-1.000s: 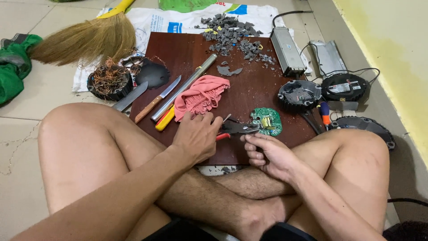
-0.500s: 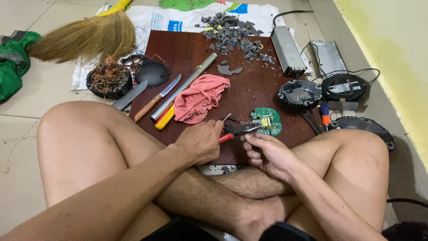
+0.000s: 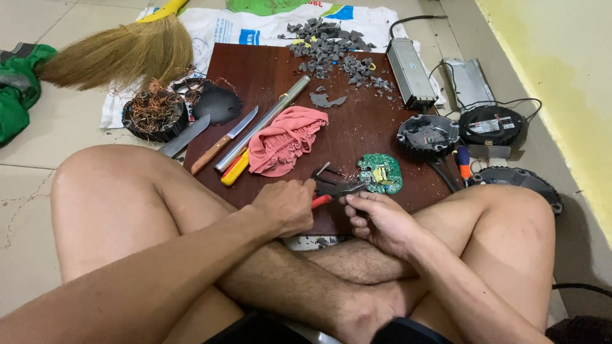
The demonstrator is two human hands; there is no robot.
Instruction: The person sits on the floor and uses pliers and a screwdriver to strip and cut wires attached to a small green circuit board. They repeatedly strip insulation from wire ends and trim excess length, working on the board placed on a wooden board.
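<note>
Head view shows us sitting cross-legged on the floor with a dark brown wooden board (image 3: 357, 137) laid flat between our knees. Its near edge sits just beyond our shins, its left and right near corners are hidden behind our knees, and its far edge meets a white printed sack (image 3: 255, 25).

Our left hand (image 3: 287, 205) is closed around the red handles of a pair of pliers (image 3: 335, 190), whose dark jaws point right. Our right hand (image 3: 376, 220) curls just beside those jaws, fingertips pinching a small part that we cannot make out. Both hands are at the near edge of the board.

The green circuit board (image 3: 380, 173) lies flat just beyond the pliers' tip, round-cornered, with a yellow component and white patches on its face. Bare wood stretches beyond it toward a heap of grey fragments (image 3: 335, 48) at the far edge.

Left of the open middle lie a pink cloth (image 3: 284, 140), a metal tube (image 3: 261, 124), a wooden-handled knife (image 3: 223, 140) and a yellow-handled tool (image 3: 236, 172). Off the left edge sit a copper-wire coil (image 3: 155, 114) and a broom (image 3: 121, 54). To the right stand a black round housing (image 3: 427, 135) and a grey driver box (image 3: 411, 73).
</note>
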